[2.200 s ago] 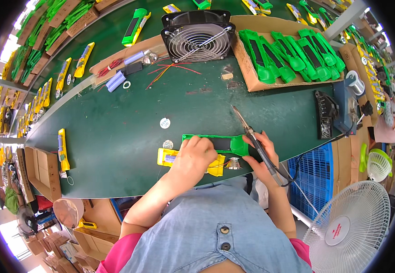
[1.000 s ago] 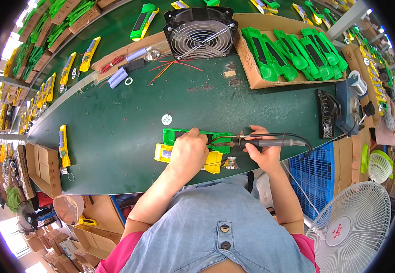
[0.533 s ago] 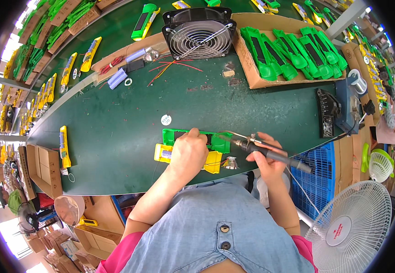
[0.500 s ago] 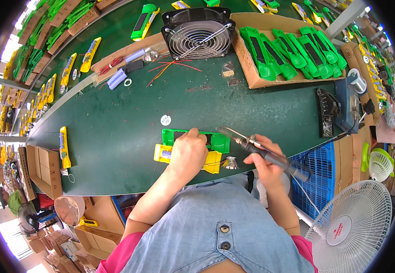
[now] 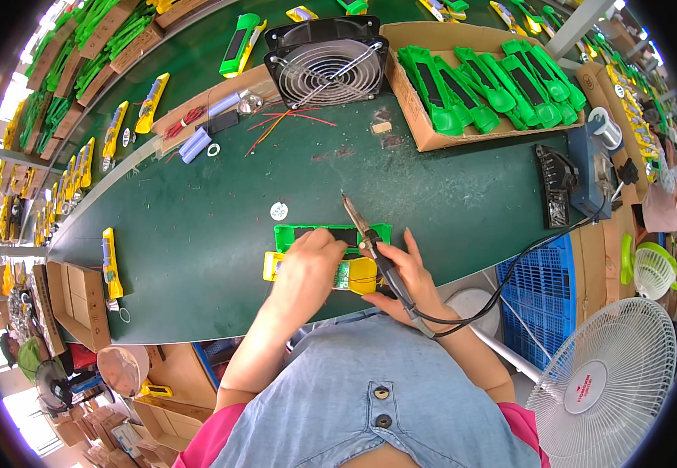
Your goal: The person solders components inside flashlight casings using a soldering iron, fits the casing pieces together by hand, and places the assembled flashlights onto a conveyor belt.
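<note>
My right hand (image 5: 407,279) is closed around a soldering iron (image 5: 386,270), its thumb and some fingers spread. The iron's tip points up and away over the green bench, and its black cable trails right. My left hand (image 5: 307,264) bends over the two shells with fingertips pinched together; what they hold is hidden. A green plastic shell (image 5: 282,238) with a dark strip lies behind that hand. Nearer me is a yellow shell (image 5: 364,276), partly covered by both hands, with a small green circuit board (image 5: 343,274) in it.
A round white sticker (image 5: 278,211) lies beyond the shells. Farther back stand a black fan (image 5: 326,66) and a carton (image 5: 432,140) of green shells. To the right are a soldering station (image 5: 590,175) and solder spool (image 5: 605,131). One yellow unit (image 5: 111,265) lies left.
My right hand has moved left with the iron, which has turned more upright. The circuit board has come into view, while the silver reflector beside the yellow shell no longer shows.
</note>
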Demonstrator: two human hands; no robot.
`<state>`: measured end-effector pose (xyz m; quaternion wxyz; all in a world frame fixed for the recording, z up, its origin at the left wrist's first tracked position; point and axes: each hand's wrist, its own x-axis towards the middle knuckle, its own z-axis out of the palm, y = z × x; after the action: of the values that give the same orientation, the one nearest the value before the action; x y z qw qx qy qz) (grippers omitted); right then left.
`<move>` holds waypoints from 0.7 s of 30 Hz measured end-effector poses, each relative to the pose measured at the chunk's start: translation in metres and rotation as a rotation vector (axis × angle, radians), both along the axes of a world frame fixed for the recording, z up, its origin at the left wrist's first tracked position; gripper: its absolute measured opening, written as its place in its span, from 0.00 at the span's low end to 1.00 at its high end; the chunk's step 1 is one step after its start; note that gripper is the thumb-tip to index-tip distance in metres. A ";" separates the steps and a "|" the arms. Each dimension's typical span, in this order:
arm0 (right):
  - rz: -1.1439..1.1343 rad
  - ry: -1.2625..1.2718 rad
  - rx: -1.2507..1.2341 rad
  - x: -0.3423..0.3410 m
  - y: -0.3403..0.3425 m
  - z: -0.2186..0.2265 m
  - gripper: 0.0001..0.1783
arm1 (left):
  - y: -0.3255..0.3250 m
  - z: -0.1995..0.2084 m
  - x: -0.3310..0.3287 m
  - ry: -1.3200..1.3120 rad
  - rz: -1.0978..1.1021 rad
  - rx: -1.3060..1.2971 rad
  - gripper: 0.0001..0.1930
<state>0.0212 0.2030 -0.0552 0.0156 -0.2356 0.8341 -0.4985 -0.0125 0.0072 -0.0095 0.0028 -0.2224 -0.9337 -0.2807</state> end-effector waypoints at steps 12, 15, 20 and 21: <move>-0.074 -0.050 -0.028 -0.030 0.014 0.016 0.34 | 0.005 -0.036 0.018 0.230 0.119 0.336 0.08; -0.255 0.108 -0.158 -0.011 0.010 0.005 0.23 | 0.010 -0.032 0.012 0.317 0.102 0.285 0.08; -0.276 0.225 0.068 0.019 0.020 0.019 0.12 | 0.007 -0.021 0.013 0.187 0.144 0.222 0.08; -0.310 0.199 -0.039 0.023 0.021 0.017 0.11 | 0.005 -0.023 0.014 0.120 0.176 0.258 0.07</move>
<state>0.0443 0.2238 -0.0385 -0.1488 -0.1525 0.8480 -0.4852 0.0011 0.0120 -0.0321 0.1116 -0.1538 -0.9039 -0.3833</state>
